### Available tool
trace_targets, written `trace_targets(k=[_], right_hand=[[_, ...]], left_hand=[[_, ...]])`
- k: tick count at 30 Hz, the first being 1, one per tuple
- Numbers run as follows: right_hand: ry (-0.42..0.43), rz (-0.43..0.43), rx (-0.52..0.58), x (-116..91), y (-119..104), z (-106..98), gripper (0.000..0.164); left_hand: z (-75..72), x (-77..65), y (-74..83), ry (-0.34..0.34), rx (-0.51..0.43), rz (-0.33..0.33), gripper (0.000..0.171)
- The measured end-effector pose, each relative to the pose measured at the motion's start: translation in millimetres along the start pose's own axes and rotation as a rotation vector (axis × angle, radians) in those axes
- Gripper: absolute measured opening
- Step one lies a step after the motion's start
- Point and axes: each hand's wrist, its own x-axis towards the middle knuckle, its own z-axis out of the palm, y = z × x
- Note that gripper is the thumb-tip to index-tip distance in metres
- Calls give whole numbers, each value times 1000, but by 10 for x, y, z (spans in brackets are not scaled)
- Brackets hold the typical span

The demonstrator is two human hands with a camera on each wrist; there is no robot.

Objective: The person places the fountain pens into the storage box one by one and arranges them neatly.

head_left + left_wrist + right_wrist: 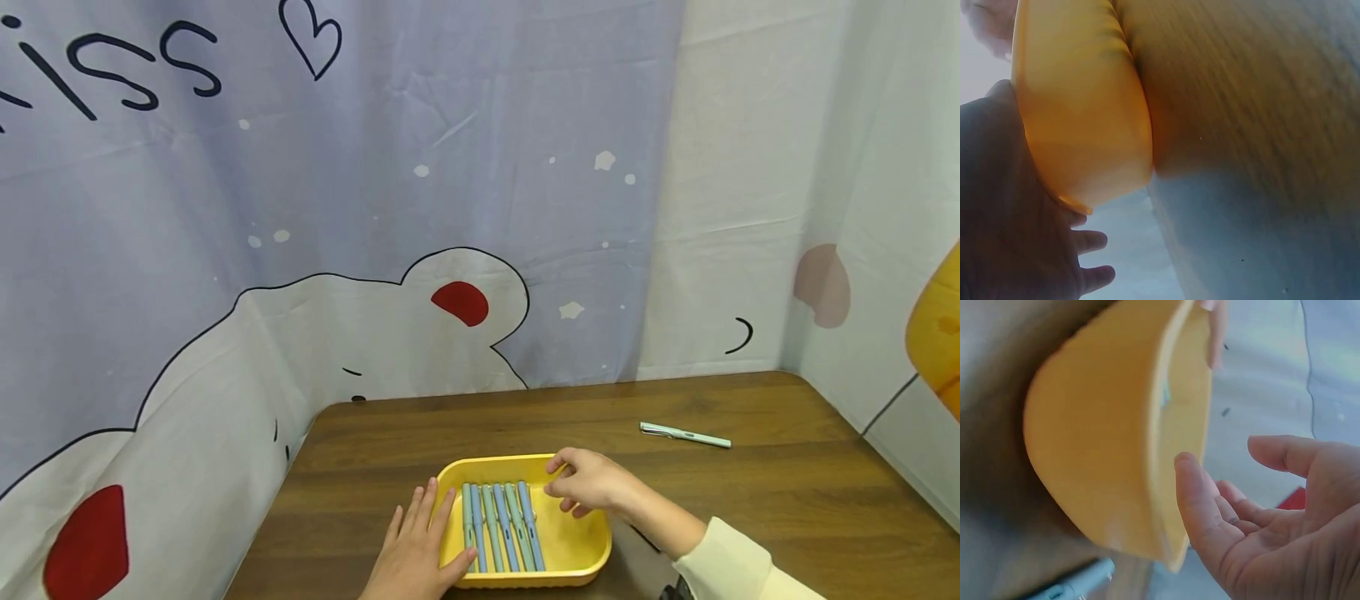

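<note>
A yellow plastic tray [570,567] stands near the front of the table. Inside its left half, several capped pens [501,527] lie side by side, alternating light green and blue. My left hand [417,546] is spread at the tray's left side, its fingers straight and its thumb reaching over the near rim; the left wrist view shows the palm [1016,206] against the tray wall [1085,112]. Over the tray's right side hovers my right hand [592,482], fingers loosely bent. Nothing lies between the thumb and fingers of that hand [1279,519] in the right wrist view.
A light green pen [686,435] with a silver clip lies on the wooden table [420,429], behind and right of the tray. Printed curtains [450,200] hang along the table's back and sides. Something dark [645,538] shows beneath the right forearm.
</note>
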Motion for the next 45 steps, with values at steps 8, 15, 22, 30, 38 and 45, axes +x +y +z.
trace_targets(k=[8, 15, 22, 30, 38, 45], right_hand=[[23, -1, 75, -63, 22, -341, 43], [81, 27, 58, -110, 148, -514, 47], [144, 53, 1, -136, 323, -612, 52], [155, 54, -67, -128, 528, -679, 57], [177, 85, -130, -82, 713, -648, 58], [174, 114, -150, -70, 803, -554, 58]], left_hand=[[-7, -4, 11, 2, 6, -7, 89], [0, -3, 6, 5, 10, -8, 88], [6, -11, -2, 3, 10, -4, 88], [-9, -17, 14, 16, 17, 2, 87], [-11, -14, 18, 15, 20, 1, 87], [-2, -13, 9, 19, 25, 4, 87]])
